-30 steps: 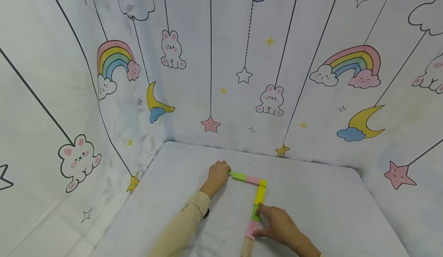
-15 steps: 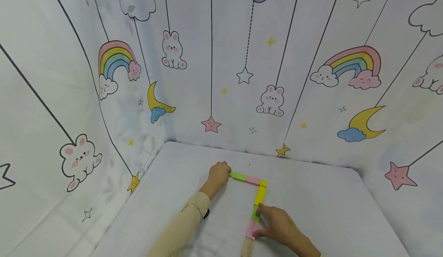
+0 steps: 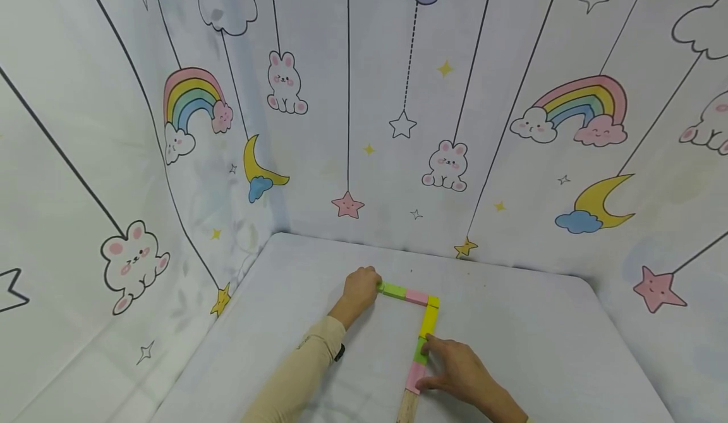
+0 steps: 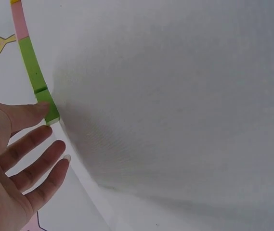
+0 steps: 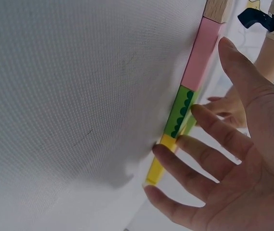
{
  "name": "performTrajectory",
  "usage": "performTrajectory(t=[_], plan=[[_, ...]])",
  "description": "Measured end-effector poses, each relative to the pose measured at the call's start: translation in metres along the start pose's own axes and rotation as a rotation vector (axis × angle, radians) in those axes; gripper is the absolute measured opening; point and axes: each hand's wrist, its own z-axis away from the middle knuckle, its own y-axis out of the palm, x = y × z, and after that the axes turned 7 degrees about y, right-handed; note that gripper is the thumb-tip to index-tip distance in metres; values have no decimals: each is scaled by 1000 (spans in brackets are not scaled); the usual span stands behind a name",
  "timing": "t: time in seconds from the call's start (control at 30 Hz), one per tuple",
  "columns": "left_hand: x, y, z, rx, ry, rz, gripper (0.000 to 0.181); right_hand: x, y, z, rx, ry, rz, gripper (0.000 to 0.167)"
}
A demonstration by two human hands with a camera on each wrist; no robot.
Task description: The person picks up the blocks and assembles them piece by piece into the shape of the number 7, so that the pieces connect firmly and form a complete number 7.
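Note:
My left hand (image 3: 361,289) pinches a short green block (image 4: 49,108) at the far left end of an L-shaped line of blocks. That block meets a longer green block (image 3: 394,291), with a faint seam between them in the left wrist view. A pink block (image 3: 417,297) and a small yellow block (image 3: 433,301) continue to the corner. From there a long yellow block (image 3: 429,322), a green block (image 5: 178,111) with dark scallops, and a pink block (image 3: 415,377) run towards me. My right hand (image 3: 457,369) rests beside this stretch, fingers extended and spread along its right side.
A plain wooden block (image 3: 407,407) extends the line at the front edge of view. All the blocks lie on a white tabletop (image 3: 529,328). A printed fabric wall (image 3: 318,145) rises along the table's back and left sides.
The short green block in my left hand has shifted slightly right, closing the small gap to the longer green block. My right hand stays in place.

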Motion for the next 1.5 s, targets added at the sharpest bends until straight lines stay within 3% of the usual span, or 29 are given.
performTrajectory(t=[0.57,1.13,1.5], plan=[[0,1,1,-35,19,-3,18,1,-1,0,10,17,12,61],[0,0,2,-18,8,10,18,0,-1,1,-9,-8,0,60],[1,4,2,-50,23,22,17,-2,1,-1,-12,0,8,61]])
